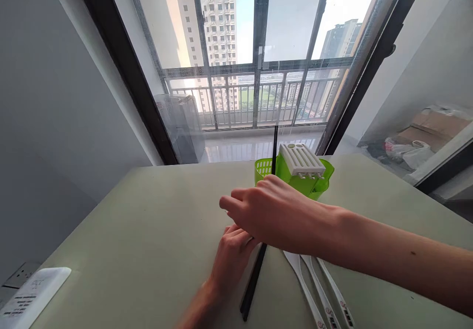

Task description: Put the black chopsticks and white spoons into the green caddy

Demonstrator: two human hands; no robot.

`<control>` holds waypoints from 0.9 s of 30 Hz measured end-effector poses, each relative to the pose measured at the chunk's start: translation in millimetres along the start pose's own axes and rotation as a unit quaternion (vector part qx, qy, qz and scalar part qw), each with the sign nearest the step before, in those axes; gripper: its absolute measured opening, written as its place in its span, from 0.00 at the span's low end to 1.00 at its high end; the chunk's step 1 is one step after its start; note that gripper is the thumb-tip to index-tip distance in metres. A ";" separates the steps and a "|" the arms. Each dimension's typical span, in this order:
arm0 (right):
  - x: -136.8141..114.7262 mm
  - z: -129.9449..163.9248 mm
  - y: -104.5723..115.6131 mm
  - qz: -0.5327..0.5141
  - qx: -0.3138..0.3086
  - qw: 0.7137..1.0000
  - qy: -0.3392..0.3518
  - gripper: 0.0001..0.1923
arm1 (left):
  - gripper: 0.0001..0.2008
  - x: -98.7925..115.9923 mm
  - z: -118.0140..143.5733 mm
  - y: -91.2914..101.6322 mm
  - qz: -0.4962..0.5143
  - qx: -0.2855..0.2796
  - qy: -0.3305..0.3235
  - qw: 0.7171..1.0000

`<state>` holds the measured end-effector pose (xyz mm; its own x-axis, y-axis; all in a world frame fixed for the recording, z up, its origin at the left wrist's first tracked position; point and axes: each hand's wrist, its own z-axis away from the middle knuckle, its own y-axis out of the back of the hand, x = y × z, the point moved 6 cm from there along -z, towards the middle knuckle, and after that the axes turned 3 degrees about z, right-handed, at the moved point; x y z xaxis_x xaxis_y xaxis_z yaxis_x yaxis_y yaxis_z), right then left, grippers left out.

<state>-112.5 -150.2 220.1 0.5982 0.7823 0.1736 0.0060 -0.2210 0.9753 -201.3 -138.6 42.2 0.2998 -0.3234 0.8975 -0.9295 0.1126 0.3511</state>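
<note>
- Black chopsticks [254,282] lie flat on the desk [148,230], long axis running from near edge up and slightly right, toward the green holder [293,174].
- Left hand [231,255] sits on their far end, fingers curled down; can't tell if it grips them.
- Right hand [266,213] crosses just above the left, fingers loosely extended leftward, holding nothing visible.
- One black stick [275,149] stands upright in the holder, just beyond the right hand.
- White spoons [318,289] lie beside the chopsticks, to the right, roughly parallel.
</note>
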 end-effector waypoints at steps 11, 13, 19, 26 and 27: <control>3.4 4.3 -8.7 -0.055 0.016 0.998 -0.013 0.09 | 0.13 2.5 1.7 0.0 -0.020 -0.013 -0.005 1.000; 6.9 5.1 -9.1 -0.073 0.025 0.997 -0.029 0.03 | 0.11 3.8 2.3 0.6 -0.039 -0.012 -0.019 0.999; 17.7 6.4 -7.0 -0.124 0.046 0.987 -0.089 0.09 | 0.10 2.8 3.2 -0.6 -0.046 -0.021 -0.046 0.998; 27.4 10.1 -6.3 -0.225 0.050 0.965 -0.125 0.10 | 0.11 -0.5 3.1 -1.4 -0.027 -0.037 -0.051 0.998; 27.8 10.9 -5.5 -0.243 0.056 0.961 -0.120 0.10 | 0.11 -1.1 3.1 -1.3 -0.020 -0.038 -0.046 0.998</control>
<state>-87.2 -133.6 218.1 0.6697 0.6556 -0.3489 0.4102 0.0651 0.9097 -201.1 -141.3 39.9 0.3124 -0.4137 0.8551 -0.8970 0.1677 0.4089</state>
